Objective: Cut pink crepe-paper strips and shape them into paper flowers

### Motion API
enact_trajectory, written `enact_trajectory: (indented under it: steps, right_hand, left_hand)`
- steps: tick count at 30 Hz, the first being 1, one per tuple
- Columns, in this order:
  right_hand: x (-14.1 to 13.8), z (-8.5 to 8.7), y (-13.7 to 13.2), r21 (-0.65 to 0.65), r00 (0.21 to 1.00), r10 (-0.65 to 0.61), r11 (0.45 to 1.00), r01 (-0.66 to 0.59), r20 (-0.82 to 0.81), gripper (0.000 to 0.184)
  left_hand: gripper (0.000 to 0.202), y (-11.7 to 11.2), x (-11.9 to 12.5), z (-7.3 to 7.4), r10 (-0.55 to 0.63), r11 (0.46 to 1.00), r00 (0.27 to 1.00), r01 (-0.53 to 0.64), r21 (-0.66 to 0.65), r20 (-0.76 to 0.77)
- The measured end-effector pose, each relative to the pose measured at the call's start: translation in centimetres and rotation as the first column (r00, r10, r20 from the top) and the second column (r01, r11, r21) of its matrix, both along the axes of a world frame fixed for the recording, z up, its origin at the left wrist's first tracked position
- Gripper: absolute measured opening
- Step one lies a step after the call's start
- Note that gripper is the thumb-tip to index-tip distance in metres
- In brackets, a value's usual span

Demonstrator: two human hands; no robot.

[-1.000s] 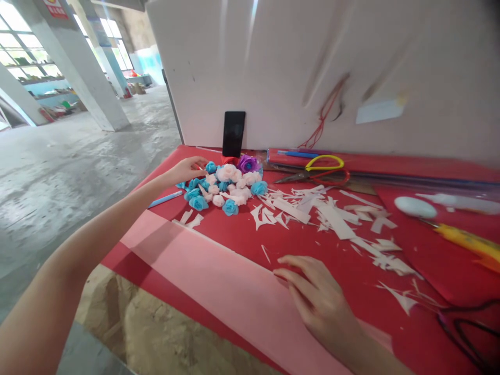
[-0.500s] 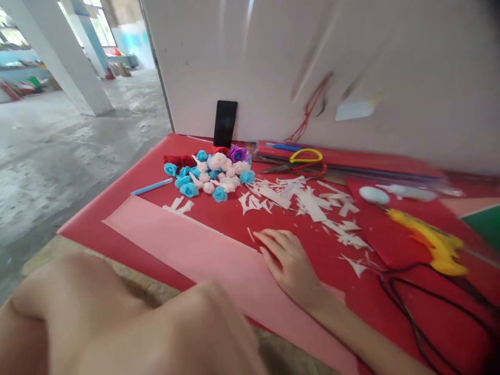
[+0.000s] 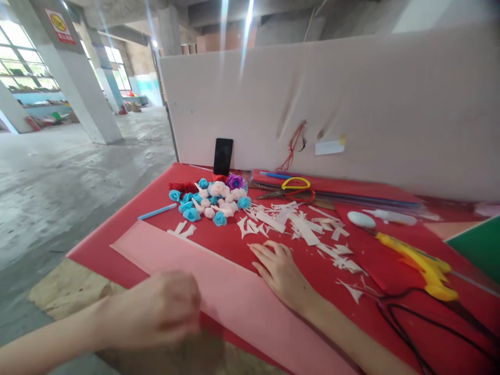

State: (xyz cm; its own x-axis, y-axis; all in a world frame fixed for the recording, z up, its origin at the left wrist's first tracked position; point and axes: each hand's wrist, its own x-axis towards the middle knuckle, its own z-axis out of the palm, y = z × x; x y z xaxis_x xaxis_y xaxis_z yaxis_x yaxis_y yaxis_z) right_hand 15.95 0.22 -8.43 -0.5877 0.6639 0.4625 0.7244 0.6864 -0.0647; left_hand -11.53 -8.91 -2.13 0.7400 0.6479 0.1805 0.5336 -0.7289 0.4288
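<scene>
Here; left hand (image 3: pixel 158 310) blurred; right hand (image 3: pixel 279 268) lies across pink paper (image 3: pixel 226 278)

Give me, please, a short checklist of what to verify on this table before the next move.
1. Pink paper strip spread out on the red surface: ok.
2. Right hand at the strip's far edge: ok.
3. Left hand free of anything held: cannot tell, it is curled and blurred.
4. Scissors off the strip: ok.
5. Yellow glue gun off the strip: ok.
6. White scraps cleared away: not ok, they lie scattered.
</scene>
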Motion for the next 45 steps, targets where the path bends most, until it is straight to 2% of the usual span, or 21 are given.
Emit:
enact_trajectory:
  steps: [2,3,5,7,11,15,20,23,26,28,30,34,37,39,42,45]
  right_hand:
    - [-0.1,-0.1,1.4,0.011,1.000,-0.022,1.000,0.022,0.007,0.028]
    - [-0.2,-0.1,2.0,0.019,0.999,-0.040,0.999,0.040,0.007,0.029]
    - [-0.6,-0.2,3.0,0.033,0.997,-0.074,0.997,0.074,0.003,0.030]
    - [-1.1,-0.1,3.3,0.037,0.996,-0.087,0.996,0.087,-0.002,0.030]
    - [-2.1,0.2,1.8,0.012,0.998,-0.055,0.998,0.055,-0.007,0.028]
    - [-2.0,0.4,-0.9,-0.014,1.000,-0.014,1.000,0.014,-0.013,0.028]
    - [-0.4,0.7,-3.5,-0.036,1.000,0.022,0.999,-0.022,-0.006,0.028]
    - [0.9,0.9,-4.3,-0.038,1.000,0.002,0.999,-0.002,0.001,0.027]
    - [2.1,0.8,-4.8,-0.053,0.999,-0.049,0.997,0.049,0.008,0.026]
    - [2.9,0.8,-5.3,-0.072,0.998,-0.056,0.996,0.058,0.021,0.024]
    - [3.5,0.7,-6.0,-0.089,0.999,-0.023,0.996,0.027,0.048,0.023]
    - [4.3,0.9,-7.6,-0.095,0.991,0.053,0.995,-0.041,0.126,0.039]
    - [4.8,0.7,-8.4,-0.068,0.987,0.048,0.997,-0.038,0.154,0.045]
    - [5.0,0.3,-8.4,-0.074,0.989,0.040,0.997,-0.030,0.139,0.042]
    - [5.2,-0.4,-7.8,-0.117,0.996,-0.029,0.992,0.040,0.088,0.037]
    - [5.2,-0.4,-7.0,-0.252,0.991,-0.128,0.958,0.136,0.048,0.037]
  left_hand:
    - [0.025,3.2,-1.1,-0.3,0.207,0.976,0.975,-0.199,0.090,-0.083]
    - [0.027,4.3,-1.9,-0.7,0.252,0.962,0.962,-0.236,0.135,-0.110]
    - [0.033,5.4,-3.4,-1.8,0.278,0.956,0.941,-0.253,0.145,-0.193]
    - [0.032,5.5,-4.6,-3.0,0.247,0.965,0.940,-0.217,0.146,-0.235]
    - [0.034,4.9,-5.3,-4.1,0.253,0.963,0.921,-0.212,0.166,-0.294]
    - [0.037,4.7,-5.0,-4.0,0.262,0.961,0.910,-0.217,0.169,-0.323]
    - [0.035,3.7,-4.8,-3.7,0.309,0.947,0.880,-0.247,0.207,-0.362]
    - [0.030,3.1,-4.7,-3.5,0.336,0.935,0.887,-0.275,0.222,-0.316]
    - [0.030,3.0,-4.0,-3.3,0.249,0.963,0.931,-0.209,0.168,-0.267]
    - [0.040,3.1,-3.1,-3.1,0.144,0.987,0.947,-0.116,0.113,-0.286]
    - [0.048,3.2,-2.2,-2.9,0.089,0.994,0.943,-0.065,0.085,-0.321]
    - [0.024,3.5,-1.2,-2.6,0.063,0.994,0.940,-0.029,0.107,-0.337]
    - [0.026,3.6,-1.2,-2.5,0.003,0.990,0.940,0.044,0.131,-0.341]
    - [0.027,3.8,-1.4,-2.6,-0.017,0.992,0.938,0.058,0.108,-0.347]
    - [0.029,4.2,-1.3,-2.6,0.056,0.998,0.939,-0.040,0.056,-0.340]
    - [0.041,4.6,-0.8,-2.5,0.170,0.982,0.924,-0.188,-0.018,-0.343]
